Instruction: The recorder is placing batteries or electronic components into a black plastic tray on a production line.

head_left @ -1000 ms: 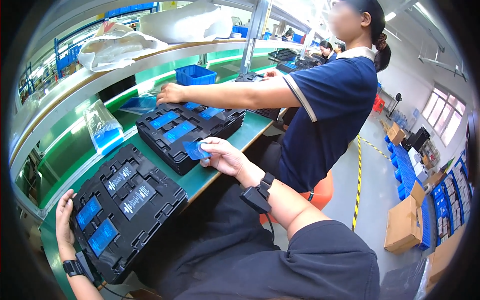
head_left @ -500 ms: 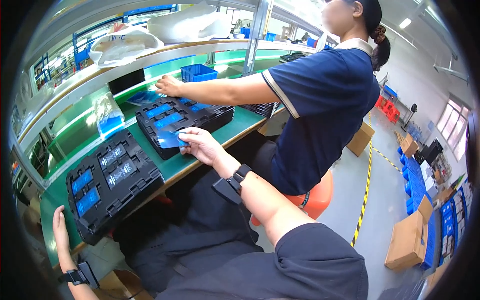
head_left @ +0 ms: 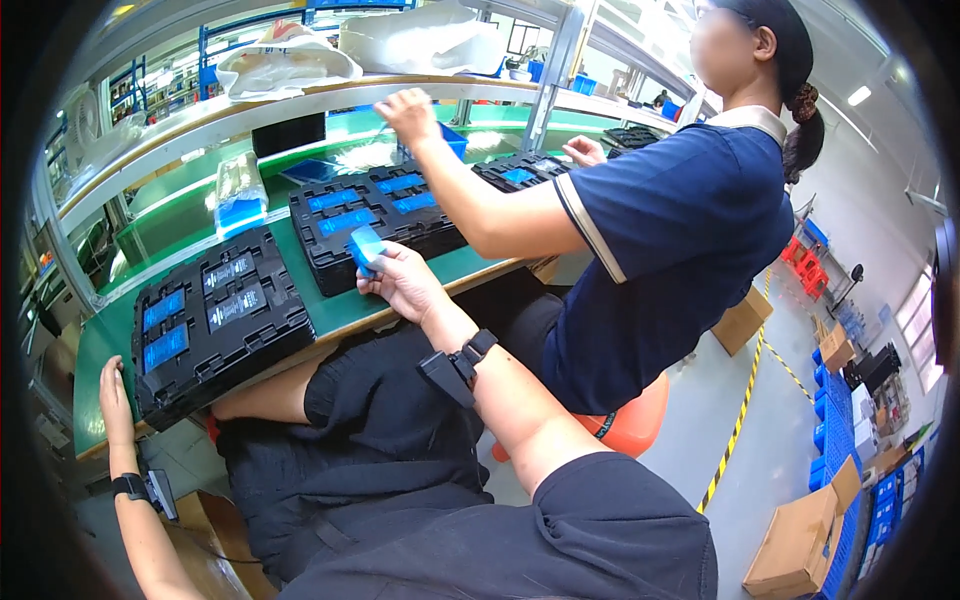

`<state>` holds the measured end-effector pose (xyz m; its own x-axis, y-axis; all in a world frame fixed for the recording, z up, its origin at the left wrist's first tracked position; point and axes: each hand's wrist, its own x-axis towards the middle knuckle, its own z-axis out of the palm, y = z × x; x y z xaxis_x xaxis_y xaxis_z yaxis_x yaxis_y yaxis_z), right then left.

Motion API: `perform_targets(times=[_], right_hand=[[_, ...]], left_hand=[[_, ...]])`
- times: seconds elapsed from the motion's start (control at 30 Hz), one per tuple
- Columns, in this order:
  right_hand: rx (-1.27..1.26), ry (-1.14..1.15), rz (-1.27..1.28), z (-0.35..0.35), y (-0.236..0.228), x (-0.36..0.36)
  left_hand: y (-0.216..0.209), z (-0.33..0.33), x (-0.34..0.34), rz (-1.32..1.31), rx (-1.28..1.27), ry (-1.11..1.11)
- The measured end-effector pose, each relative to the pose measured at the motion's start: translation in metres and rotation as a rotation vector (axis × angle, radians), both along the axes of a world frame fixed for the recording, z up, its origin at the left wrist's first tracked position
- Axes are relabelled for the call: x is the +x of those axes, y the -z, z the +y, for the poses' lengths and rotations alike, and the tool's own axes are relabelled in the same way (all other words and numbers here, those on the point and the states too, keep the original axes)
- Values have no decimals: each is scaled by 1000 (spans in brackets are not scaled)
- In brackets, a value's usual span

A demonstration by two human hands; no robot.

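My right hand (head_left: 402,281) is closed in a pinch on a piece of translucent blue film (head_left: 365,247), held up at the near edge of the middle black tray (head_left: 325,268). Blue-covered flat pieces sit in that tray's slots. On the bench at the left lies another black tray (head_left: 195,358). Two of its flat pieces, such as the blue rectangle (head_left: 165,348), are blue on top. The other two, like the black piece (head_left: 236,306), carry white printing. My left hand (head_left: 117,402) is beside this tray's left end, fingers stretched out, holding nothing.
To my right sits a co-worker in a dark blue shirt (head_left: 680,250), with a raised hand (head_left: 410,115) above the middle tray. A clear bag with blue sheets (head_left: 240,195) lies behind the trays. A blue bin (head_left: 452,143) and a shelf rail (head_left: 190,125) are at the back.
The co-worker's hand has risen off the middle tray, and their other hand now shows by a farther tray. The film in my right hand has turned from lying leftward to standing up. My view has shifted.
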<state>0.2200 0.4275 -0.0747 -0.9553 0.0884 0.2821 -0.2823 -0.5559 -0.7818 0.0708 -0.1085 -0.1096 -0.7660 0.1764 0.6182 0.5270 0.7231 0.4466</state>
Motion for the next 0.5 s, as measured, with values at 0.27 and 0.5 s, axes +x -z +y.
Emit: perform_targets(times=[0.27, 0.5], right_hand=[[52, 105, -70, -6, -5, 4], [180, 92, -157, -7, -14, 9]], left_hand=[[-55, -11, -33, -374, 93, 62], [-116, 60, -65, -489, 297, 255]])
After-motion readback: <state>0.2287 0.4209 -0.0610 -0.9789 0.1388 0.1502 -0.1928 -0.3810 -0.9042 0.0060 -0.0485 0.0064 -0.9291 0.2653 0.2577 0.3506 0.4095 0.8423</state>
